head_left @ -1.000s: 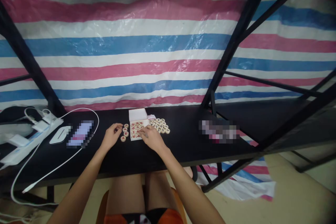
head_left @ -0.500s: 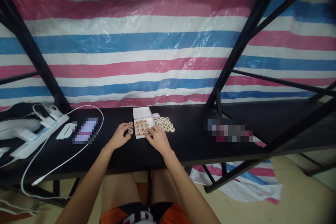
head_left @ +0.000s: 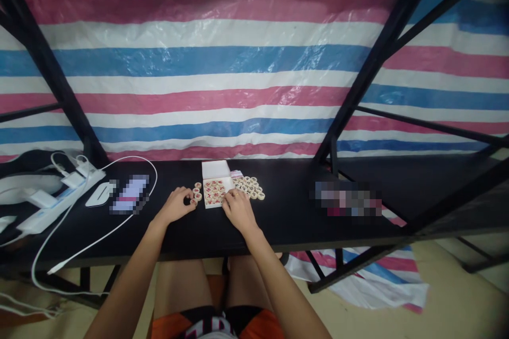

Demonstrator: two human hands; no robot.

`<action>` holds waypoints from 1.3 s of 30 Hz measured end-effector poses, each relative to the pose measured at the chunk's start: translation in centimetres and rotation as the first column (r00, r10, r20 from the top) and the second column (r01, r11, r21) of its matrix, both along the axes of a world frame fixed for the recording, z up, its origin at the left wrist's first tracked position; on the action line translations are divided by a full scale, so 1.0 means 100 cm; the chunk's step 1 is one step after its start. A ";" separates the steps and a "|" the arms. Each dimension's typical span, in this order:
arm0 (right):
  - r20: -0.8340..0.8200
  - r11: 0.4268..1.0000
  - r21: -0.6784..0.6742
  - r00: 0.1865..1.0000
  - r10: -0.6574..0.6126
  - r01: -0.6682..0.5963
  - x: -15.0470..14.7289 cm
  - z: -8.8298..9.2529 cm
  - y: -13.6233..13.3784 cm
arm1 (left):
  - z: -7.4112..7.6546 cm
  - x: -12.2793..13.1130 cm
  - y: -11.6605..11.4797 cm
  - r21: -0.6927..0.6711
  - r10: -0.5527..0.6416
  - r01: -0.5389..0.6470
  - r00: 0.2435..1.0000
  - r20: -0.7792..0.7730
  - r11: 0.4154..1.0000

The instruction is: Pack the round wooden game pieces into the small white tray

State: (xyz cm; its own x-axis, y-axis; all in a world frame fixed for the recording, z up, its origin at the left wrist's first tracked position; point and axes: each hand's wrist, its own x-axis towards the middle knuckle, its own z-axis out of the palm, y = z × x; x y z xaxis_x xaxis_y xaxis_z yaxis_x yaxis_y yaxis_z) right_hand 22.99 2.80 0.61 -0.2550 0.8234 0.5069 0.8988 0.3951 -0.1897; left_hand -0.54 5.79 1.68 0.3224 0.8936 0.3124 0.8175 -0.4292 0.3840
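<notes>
An open white box (head_left: 214,206) holds rows of round Chinese chess pieces (head_left: 215,189) with red characters, its lid (head_left: 214,170) folded back. Left of it, a short column of loose pieces (head_left: 198,185) lies on the black table. My left hand (head_left: 177,205) is at the near end of this column, thumb and forefinger closed around the nearest piece (head_left: 194,202). My right hand (head_left: 239,211) bends over the box's near right corner, fingertips at its right side; what they grip, if anything, is hidden. Just beyond it lie several pieces with dark characters (head_left: 253,188).
To the left are a pixelated phone (head_left: 130,194), a white flat device (head_left: 100,194), a power strip (head_left: 59,206) with plugs and a loose white cable (head_left: 58,266). A pixelated object (head_left: 348,198) lies right. Black frame posts (head_left: 358,85) and striped sheeting (head_left: 222,58) stand behind.
My left hand has moved slightly toward me, from the upper loose pieces to the nearest one, and its fingers have closed. My right fingertips have drawn back to the box's right side.
</notes>
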 end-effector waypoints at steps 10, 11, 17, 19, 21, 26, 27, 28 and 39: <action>0.032 0.999 0.009 0.999 0.032 -0.032 -0.004 0.001 -0.002 | 0.004 0.005 -0.001 -0.035 -0.081 0.084 0.992 0.095 0.996; 0.033 0.999 0.008 0.999 0.032 -0.032 -0.004 0.001 -0.002 | 0.004 0.005 -0.002 -0.051 -0.090 0.096 0.990 0.109 0.994; 0.039 0.999 0.020 0.998 0.042 -0.043 -0.005 -0.001 -0.002 | 0.002 0.007 -0.002 -0.077 -0.103 0.111 0.989 0.110 0.991; 0.039 0.998 0.023 0.998 0.049 -0.050 -0.005 -0.001 -0.002 | 0.001 0.006 -0.001 -0.039 -0.083 0.087 0.992 0.096 0.995; 0.041 0.998 0.022 0.998 0.057 -0.058 -0.005 -0.001 -0.002 | -0.001 0.006 0.000 0.014 -0.069 0.068 0.993 0.098 0.998; 0.057 0.998 0.037 0.997 0.049 -0.051 -0.005 -0.004 -0.001 | -0.007 0.000 0.006 0.080 0.048 -0.055 0.994 0.094 0.995; 0.058 0.998 0.042 0.998 0.040 -0.042 -0.005 -0.004 0.000 | -0.008 -0.001 0.008 0.068 0.074 -0.079 0.994 0.077 0.994; 0.059 0.998 0.046 0.998 0.032 -0.035 -0.005 -0.005 0.000 | -0.010 -0.002 0.009 0.050 0.087 -0.090 0.995 0.055 0.995; 0.070 0.998 0.064 0.997 0.021 -0.025 -0.005 -0.005 0.000 | -0.010 -0.001 0.009 -0.065 0.000 -0.004 0.998 -0.062 0.998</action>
